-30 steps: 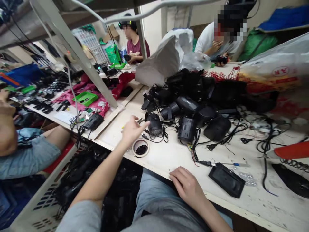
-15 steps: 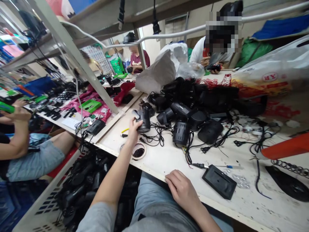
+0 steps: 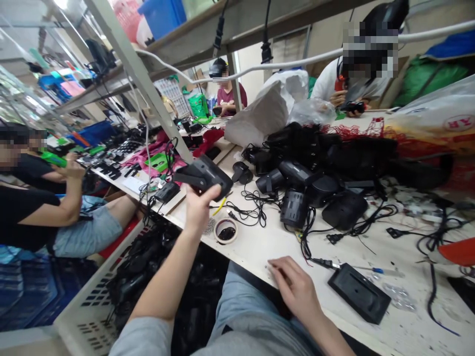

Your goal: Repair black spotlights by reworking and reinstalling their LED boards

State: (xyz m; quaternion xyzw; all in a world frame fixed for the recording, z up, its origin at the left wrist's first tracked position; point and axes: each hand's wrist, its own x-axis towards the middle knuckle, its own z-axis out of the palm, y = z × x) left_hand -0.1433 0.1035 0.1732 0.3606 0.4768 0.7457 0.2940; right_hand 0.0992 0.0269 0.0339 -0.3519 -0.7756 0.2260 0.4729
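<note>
My left hand (image 3: 198,207) is closed around a black cylindrical housing with a bracket (image 3: 212,174), held tilted above the table's left part. Its thumb lies along the near side, and the other fingers are mostly hidden. At the table's front edge rests my right hand (image 3: 297,284), holding nothing, with loosely stretched fingers. Below the held housing lies a pale tape roll (image 3: 236,238) with small dark pieces inside its ring. A black rectangular box (image 3: 359,292) sits to the right of my right hand.
Similar black housings (image 3: 293,207) and cords are heaped at the back of the table (image 3: 256,252). A white crate (image 3: 87,296) full of black parts stands below left. A slanted metal post (image 3: 156,99) rises at left. Co-workers sit left and opposite.
My left hand has lifted the housing off the tabletop and tilted it, bringing it left and nearer. My right hand stays by the table edge. The view has shifted somewhat left.
</note>
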